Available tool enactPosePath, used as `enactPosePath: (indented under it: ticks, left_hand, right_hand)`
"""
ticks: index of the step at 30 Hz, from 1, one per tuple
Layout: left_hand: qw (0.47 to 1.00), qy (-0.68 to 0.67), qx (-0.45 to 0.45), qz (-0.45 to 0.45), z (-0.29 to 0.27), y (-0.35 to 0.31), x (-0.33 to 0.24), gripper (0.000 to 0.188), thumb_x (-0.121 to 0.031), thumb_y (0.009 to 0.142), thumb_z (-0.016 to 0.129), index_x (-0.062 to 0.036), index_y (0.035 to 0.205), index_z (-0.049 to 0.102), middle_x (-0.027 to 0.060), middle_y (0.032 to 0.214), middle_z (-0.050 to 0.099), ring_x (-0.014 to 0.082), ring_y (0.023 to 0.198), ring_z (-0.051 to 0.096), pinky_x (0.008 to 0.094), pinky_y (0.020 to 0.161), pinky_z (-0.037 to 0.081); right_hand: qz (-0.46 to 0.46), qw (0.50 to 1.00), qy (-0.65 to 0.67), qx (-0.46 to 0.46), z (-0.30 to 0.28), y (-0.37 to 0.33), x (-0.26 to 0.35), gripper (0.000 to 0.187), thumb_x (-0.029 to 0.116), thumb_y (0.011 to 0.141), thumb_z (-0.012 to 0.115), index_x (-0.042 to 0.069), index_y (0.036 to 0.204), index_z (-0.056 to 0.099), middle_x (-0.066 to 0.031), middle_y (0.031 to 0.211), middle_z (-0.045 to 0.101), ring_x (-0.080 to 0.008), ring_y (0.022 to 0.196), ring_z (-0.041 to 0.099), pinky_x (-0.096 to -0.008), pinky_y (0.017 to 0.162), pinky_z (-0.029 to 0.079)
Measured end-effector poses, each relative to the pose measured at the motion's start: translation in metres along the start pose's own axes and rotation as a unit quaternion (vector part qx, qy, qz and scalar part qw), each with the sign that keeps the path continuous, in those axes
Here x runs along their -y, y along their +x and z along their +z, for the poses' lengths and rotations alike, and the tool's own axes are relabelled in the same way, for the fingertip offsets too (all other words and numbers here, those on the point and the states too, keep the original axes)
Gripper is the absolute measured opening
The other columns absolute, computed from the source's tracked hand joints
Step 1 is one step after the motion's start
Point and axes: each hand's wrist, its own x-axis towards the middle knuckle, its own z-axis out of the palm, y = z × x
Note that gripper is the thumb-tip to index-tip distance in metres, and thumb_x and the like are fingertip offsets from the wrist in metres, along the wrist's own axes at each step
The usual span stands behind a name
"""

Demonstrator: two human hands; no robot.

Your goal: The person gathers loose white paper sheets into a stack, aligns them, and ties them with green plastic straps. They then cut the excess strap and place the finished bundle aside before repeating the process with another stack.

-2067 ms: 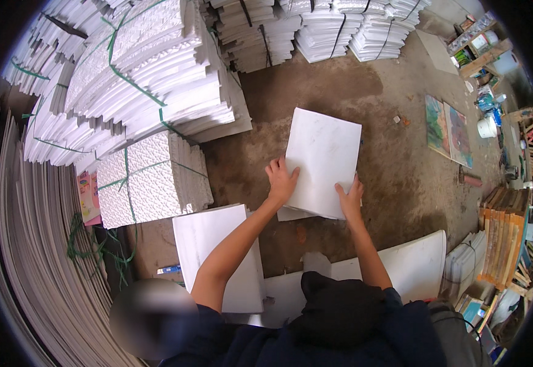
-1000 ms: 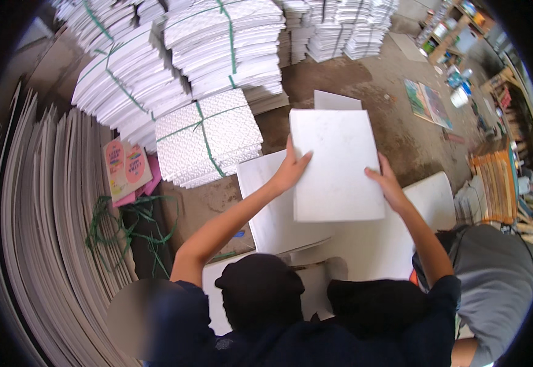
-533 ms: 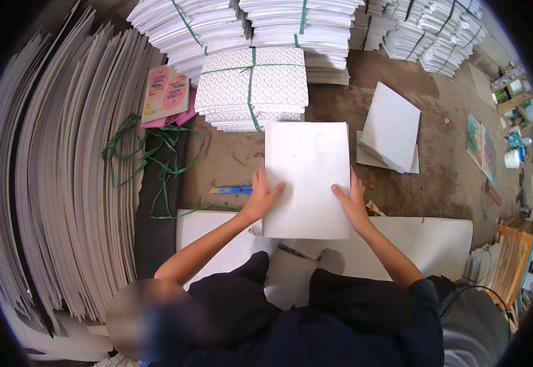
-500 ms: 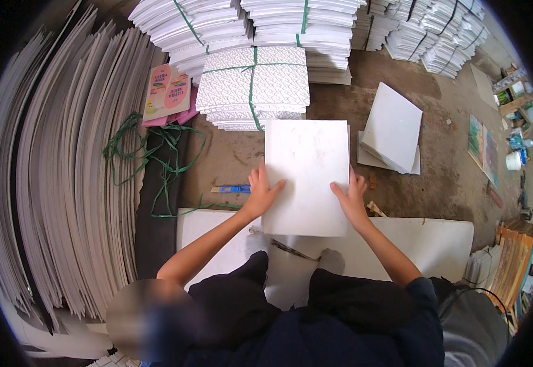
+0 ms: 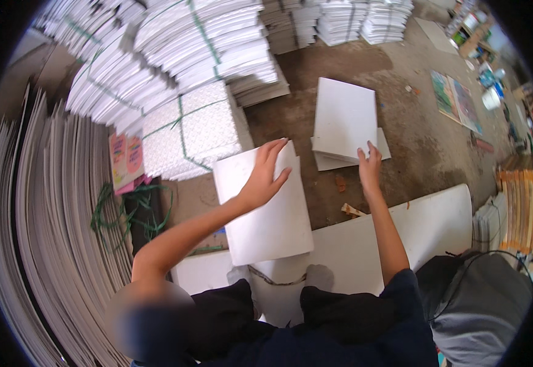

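Observation:
In front of me lies a stack of white sheets (image 5: 266,220), slightly tilted, its near edge above my feet. My left hand (image 5: 266,178) rests over its upper right part, fingers extended and thumb apart. Farther right is a second pile of white boards (image 5: 346,116), set askew on another board (image 5: 381,147) on the floor. My right hand (image 5: 370,166) reaches to that pile's near right corner. Its fingers are apart and the tips are at the edge; whether they touch it I cannot tell.
A bundle of white textured sheets (image 5: 187,131) tied with green strap stands beyond, backed by taller stacks (image 5: 199,37). Upright grey boards (image 5: 64,214) line the left, near tangled green strapping (image 5: 125,211). A white panel (image 5: 425,214) lies before me; another person's grey-clothed leg (image 5: 486,300) is right.
Both hands held the white stack; now it lies lower and my right hand has left it for the pile on the right. My left hand has slid over its top. The view has turned right.

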Motion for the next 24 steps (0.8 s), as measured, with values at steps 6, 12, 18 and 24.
enactPosePath:
  ticks: [6, 12, 18, 24]
  left_hand:
    - [0.958, -0.016, 0.133, -0.254, 0.108, 0.118, 0.090, 0.071, -0.030, 0.079, 0.055, 0.0110, 0.127, 0.022, 0.0322, 0.121, 0.037, 0.0410, 0.113, 0.040, 0.0411, 0.094, 0.035]
    - [0.938, 0.017, 0.113, -0.327, 0.160, 0.134, 0.099, 0.064, -0.036, 0.081, 0.054, 0.0112, 0.117, 0.029, 0.0347, 0.111, 0.045, 0.0413, 0.104, 0.048, 0.0407, 0.088, 0.040]
    - [0.946, -0.082, 0.035, -0.310, 0.127, 0.131, 0.064, 0.059, -0.041, 0.083, 0.050, 0.0102, 0.107, 0.033, 0.0333, 0.097, 0.053, 0.0419, 0.093, 0.054, 0.0418, 0.083, 0.042]
    - [0.966, -0.165, 0.050, -0.193, 0.065, 0.076, 0.000, 0.057, -0.039, 0.087, 0.048, 0.0091, 0.110, 0.027, 0.0298, 0.100, 0.052, 0.0358, 0.094, 0.055, 0.0373, 0.081, 0.043]
  right_hand:
    - [0.150, 0.988, 0.025, 0.019, 0.018, 0.057, -0.043, 0.057, 0.026, 0.079, 0.053, -0.007, 0.122, 0.037, -0.0277, 0.117, 0.046, -0.0398, 0.111, 0.043, -0.0411, 0.096, 0.031]
    - [0.183, 0.982, -0.025, 0.032, 0.003, 0.056, -0.058, 0.060, 0.029, 0.081, 0.053, -0.005, 0.127, 0.034, -0.0225, 0.122, 0.045, -0.0309, 0.110, 0.047, -0.0339, 0.091, 0.036]
    - [0.219, 0.942, 0.227, 0.115, -0.032, 0.053, -0.017, 0.059, 0.034, 0.082, 0.055, -0.004, 0.124, 0.039, -0.0167, 0.114, 0.052, -0.0263, 0.102, 0.051, -0.0332, 0.087, 0.039]
    - [0.184, 0.935, 0.276, 0.127, -0.078, 0.033, 0.048, 0.057, 0.035, 0.083, 0.057, -0.002, 0.123, 0.040, -0.0130, 0.112, 0.052, -0.0195, 0.101, 0.051, -0.0315, 0.085, 0.041]
